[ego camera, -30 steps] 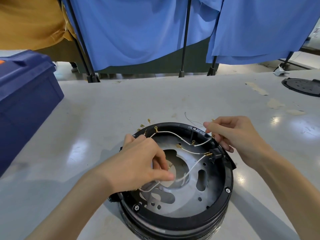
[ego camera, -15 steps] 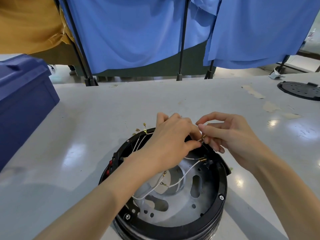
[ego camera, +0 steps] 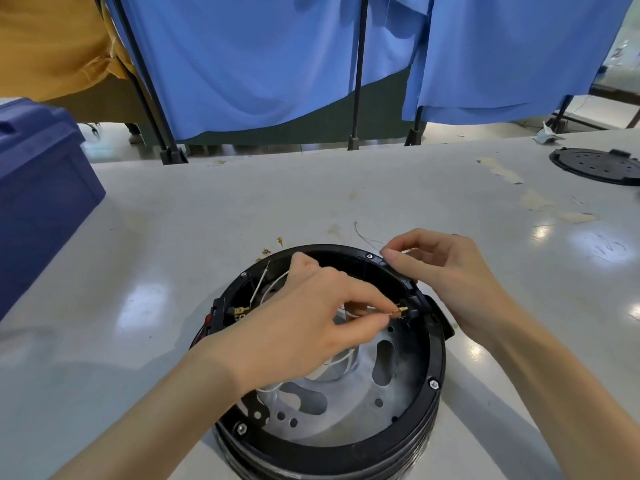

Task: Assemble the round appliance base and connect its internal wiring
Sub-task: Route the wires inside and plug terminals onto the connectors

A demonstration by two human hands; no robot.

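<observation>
Base lies below: left hand pinches brass terminal inside, right hand pinches wire at rim.

A brass terminal is pinched by the left hand inside the round black base, near the worktop's front edge. The right hand is curled over the far-right rim.

Assembly workshop, pale scuffed desk with tape scraps, blue cloth screens on black stands behind it, blue bin at left, loose brass terminals beside an opened round base with white wires, black perforated plate far right
</observation>
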